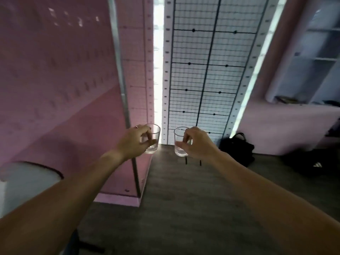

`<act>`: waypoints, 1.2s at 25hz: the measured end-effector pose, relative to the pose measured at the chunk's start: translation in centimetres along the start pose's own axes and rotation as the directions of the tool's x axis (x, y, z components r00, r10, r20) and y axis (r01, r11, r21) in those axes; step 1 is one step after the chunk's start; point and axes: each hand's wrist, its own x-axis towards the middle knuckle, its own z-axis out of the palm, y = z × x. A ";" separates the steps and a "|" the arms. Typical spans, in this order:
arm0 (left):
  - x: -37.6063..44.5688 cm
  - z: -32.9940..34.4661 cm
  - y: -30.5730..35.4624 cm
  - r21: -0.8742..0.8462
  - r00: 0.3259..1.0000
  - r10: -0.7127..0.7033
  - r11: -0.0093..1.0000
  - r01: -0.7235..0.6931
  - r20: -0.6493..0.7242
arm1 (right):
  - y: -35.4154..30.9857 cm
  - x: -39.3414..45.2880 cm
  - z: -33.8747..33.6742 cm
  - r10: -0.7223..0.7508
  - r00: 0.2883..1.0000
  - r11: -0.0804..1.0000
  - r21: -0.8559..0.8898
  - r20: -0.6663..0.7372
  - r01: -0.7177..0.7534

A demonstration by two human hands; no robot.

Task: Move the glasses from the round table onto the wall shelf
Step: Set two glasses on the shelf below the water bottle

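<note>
Two glasses ride upright and level, left glass pinched by left hand, right glass by right hand; shelves lie well right, nearer that hand.

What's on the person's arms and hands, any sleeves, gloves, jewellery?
Both forearms are bare to the frame edge: no sleeves, gloves, watch or wristband in view. The left hand wears a thin ring on one of its fingers. The right hand shows nothing worn.
</note>
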 end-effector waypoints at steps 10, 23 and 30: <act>11.7 19.3 23.2 -0.242 0.913 0.375 0.912 -0.332 0.161 | 16.1 -16.3 -19.7 0.366 0.857 0.913 -0.037 -0.363 -0.406; 29.8 42.1 42.4 -0.379 0.741 0.626 0.765 -0.521 0.243 | 37.4 -19.8 -37.6 0.504 0.644 0.737 -0.102 -0.576 -0.668; 41.4 48.8 46.4 -0.410 0.775 0.594 0.776 -0.480 0.217 | 47.7 -13.3 -45.0 0.469 0.635 0.747 -0.106 -0.614 -0.656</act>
